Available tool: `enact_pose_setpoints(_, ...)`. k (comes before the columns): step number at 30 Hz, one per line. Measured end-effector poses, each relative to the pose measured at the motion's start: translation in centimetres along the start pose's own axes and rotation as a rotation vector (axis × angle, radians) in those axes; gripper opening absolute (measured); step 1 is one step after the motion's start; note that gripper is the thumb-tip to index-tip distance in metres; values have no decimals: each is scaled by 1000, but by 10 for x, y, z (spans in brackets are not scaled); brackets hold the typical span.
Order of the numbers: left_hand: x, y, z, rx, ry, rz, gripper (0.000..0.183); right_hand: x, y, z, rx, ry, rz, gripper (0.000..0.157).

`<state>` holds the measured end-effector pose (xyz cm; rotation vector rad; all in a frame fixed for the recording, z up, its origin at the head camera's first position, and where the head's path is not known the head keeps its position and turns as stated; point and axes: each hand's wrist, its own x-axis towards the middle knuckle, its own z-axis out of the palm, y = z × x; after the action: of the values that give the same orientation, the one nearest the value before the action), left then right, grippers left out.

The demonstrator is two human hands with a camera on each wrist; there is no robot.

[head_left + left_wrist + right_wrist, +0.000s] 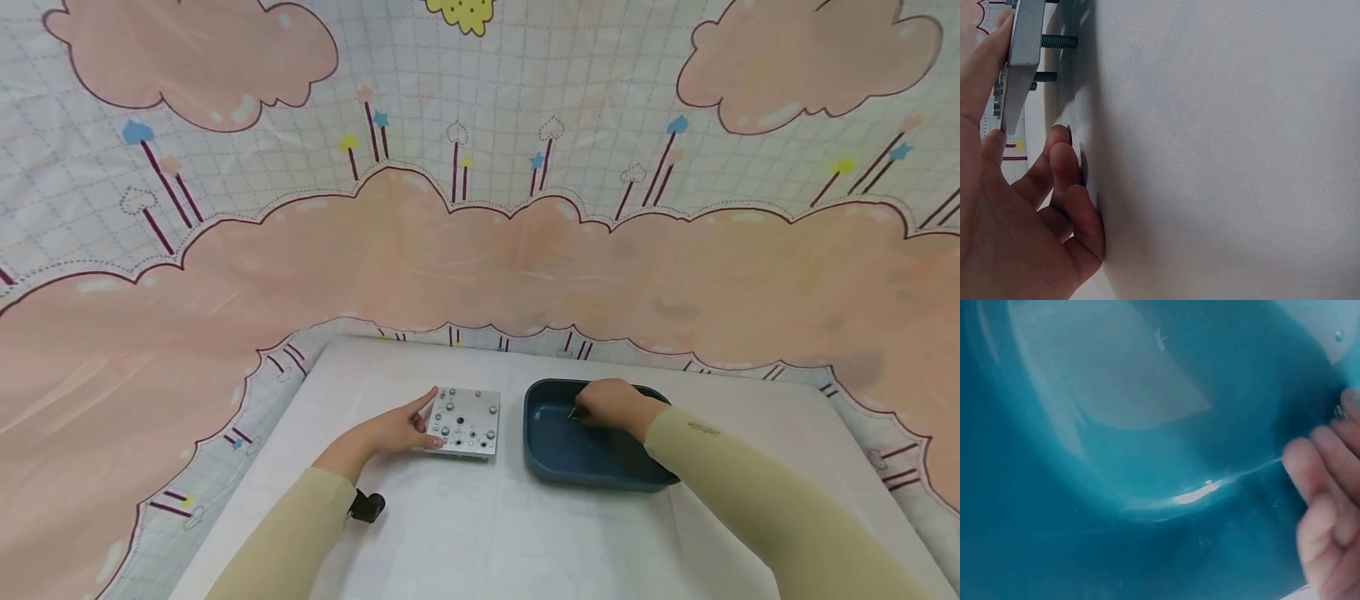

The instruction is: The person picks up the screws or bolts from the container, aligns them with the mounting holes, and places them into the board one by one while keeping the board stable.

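Observation:
My left hand [396, 429] holds a silver metal block [467, 421] by its left side, index finger at the far corner and thumb at the near one. Several screws and holes dot its top. Threaded bolt ends [1059, 41] stick out of its underside toward the table in the left wrist view, where the other three fingers [1085, 219] curl beneath. Inside a dark blue plastic bin [534, 454], my right hand [615, 406] reaches down and pinches a small metal piece [1339, 412], mostly hidden by the fingertips; cannot tell its kind.
Both the block and the bin stand on a white-covered table [442, 533], the bin to the right. A patterned cloth [480, 267] hangs behind the table's far edge. On the left wrist sits a black camera [367, 506].

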<state>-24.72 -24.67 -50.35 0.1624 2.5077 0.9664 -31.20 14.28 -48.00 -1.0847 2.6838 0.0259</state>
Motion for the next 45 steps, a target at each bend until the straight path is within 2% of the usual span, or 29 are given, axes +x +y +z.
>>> enact_pose_setpoints(5,0,2,-1,-1,2,7,104,-2,-2,-6,52,-48,89,9)
enact_pose_setpoints(11,1,0,-1,-12,-10,1,105,-3,0,-4,94,-92,128,16)
enact_pose_setpoints(15,2,-1,-1,-25,-13,1,106,-4,1,-5,112,-104,126,16)
enact_pose_setpoints(18,1,-2,-1,-29,-12,0,107,-4,2,-7,98,-68,67,11)
enact_pose_setpoints(21,1,-2,-1,-25,-10,0,106,-4,2,-9,64,-19,-32,2)
enact_pose_setpoints(25,1,0,-2,-15,-8,-2,105,-2,2,-7,-3,17,-164,11)
enact_pose_setpoints(29,0,2,-2,1,-6,-7,105,1,1,-1,-75,30,-240,12)
enact_pose_setpoints(33,-1,2,-2,11,-6,-9,104,4,1,3,-110,41,-251,7)
enact_pose_setpoints(39,0,3,-2,11,-6,-13,104,4,1,5,-70,43,-231,8)
enact_pose_setpoints(45,0,3,-2,6,-10,-9,104,4,0,6,-66,44,-256,9)
